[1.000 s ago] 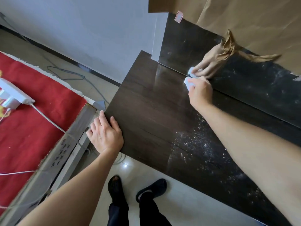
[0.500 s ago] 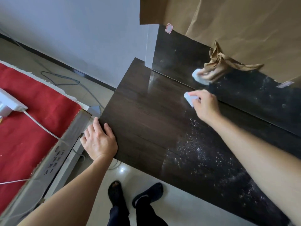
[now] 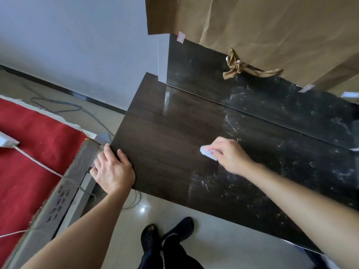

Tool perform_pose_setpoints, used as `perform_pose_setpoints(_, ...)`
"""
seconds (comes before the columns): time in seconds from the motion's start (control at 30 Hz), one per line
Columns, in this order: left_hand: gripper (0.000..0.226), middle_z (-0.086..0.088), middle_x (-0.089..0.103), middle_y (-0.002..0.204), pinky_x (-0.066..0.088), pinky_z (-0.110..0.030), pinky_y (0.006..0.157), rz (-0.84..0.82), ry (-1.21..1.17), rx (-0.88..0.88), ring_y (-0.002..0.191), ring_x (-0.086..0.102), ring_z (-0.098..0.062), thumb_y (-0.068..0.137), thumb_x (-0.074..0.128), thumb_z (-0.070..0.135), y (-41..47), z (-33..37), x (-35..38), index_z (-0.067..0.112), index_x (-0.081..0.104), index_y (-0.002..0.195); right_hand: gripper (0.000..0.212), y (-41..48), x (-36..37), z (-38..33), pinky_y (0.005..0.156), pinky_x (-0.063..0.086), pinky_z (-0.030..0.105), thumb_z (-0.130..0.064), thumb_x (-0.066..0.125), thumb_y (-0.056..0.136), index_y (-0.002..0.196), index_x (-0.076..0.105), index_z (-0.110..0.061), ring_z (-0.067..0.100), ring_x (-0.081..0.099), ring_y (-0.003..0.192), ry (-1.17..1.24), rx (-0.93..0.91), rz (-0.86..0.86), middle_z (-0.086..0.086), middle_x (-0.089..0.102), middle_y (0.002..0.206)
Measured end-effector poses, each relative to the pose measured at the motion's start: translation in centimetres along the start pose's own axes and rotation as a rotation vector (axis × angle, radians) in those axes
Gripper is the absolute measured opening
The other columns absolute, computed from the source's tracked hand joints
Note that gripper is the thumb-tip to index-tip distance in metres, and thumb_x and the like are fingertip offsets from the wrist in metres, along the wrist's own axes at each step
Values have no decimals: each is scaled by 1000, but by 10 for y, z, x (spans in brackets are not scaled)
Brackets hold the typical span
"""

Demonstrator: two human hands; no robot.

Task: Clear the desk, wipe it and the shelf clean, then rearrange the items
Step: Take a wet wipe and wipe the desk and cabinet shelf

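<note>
The dark wooden desk (image 3: 165,136) fills the middle of the view; its left part looks clean and glossy, its right part is speckled with pale dust. My right hand (image 3: 229,156) presses a small white wipe (image 3: 206,152) onto the desk near its middle. My left hand (image 3: 112,169) lies flat on the desk's front-left corner, fingers spread, holding nothing. Behind the desk a glossy dark back panel (image 3: 272,101) rises, also dusty on the right.
Brown paper (image 3: 272,32) with a knotted tie (image 3: 236,65) hangs above the back panel. To the left lies a red cloth (image 3: 29,152) with a white power strip (image 3: 5,141) and cable. Grey cables run on the tiled floor. My feet stand below the desk edge.
My right hand has drawn the wipe from the back panel's base toward me, to the desk's middle. My left hand has stayed on the corner. The view has shifted slightly.
</note>
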State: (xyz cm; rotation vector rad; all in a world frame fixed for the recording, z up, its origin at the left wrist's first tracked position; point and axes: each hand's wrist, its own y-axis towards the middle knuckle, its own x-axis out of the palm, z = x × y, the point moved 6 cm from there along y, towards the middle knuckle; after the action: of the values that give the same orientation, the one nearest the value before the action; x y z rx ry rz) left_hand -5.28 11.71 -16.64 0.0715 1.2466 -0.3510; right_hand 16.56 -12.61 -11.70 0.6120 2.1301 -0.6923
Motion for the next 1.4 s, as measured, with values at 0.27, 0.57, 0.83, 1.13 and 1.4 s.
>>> perform_pose_setpoints(0.27,48,-14,51,128,28,-46,101,10,3,20,119,43,-32,98,29,39,3,-5,5,14,38,137,27,54,-7,24,75,40,30,2,51,80,95,70,-10,34,56,92,-119,271,361,15,60,99)
perform_pose_setpoints(0.57,46,-20,51,127,27,-50,99,-16,-37,48,118,42,-37,98,33,35,1,-3,2,10,40,136,37,-137,84,-35,75,39,15,2,47,82,95,72,-21,1,54,87,125,72,-83,-14,57,90)
perform_pose_setpoints(0.83,46,-19,51,126,27,-49,98,1,-51,61,117,43,-37,98,35,35,3,-7,4,10,41,136,37,-23,39,-12,68,38,25,-1,48,84,102,72,-22,24,58,81,79,316,336,6,59,91)
perform_pose_setpoints(1.13,46,-19,51,127,28,-49,98,3,-54,69,117,43,-37,98,34,35,3,-6,3,9,40,136,34,-139,124,-73,72,41,19,1,53,85,97,73,-24,-1,44,81,166,-12,-7,-14,51,86)
perform_pose_setpoints(1.4,48,-19,50,127,27,-47,99,25,-34,70,117,43,-36,98,32,36,2,-7,3,10,39,138,55,-58,55,-46,70,40,21,-49,33,73,95,75,-22,15,54,77,186,253,367,2,58,88)
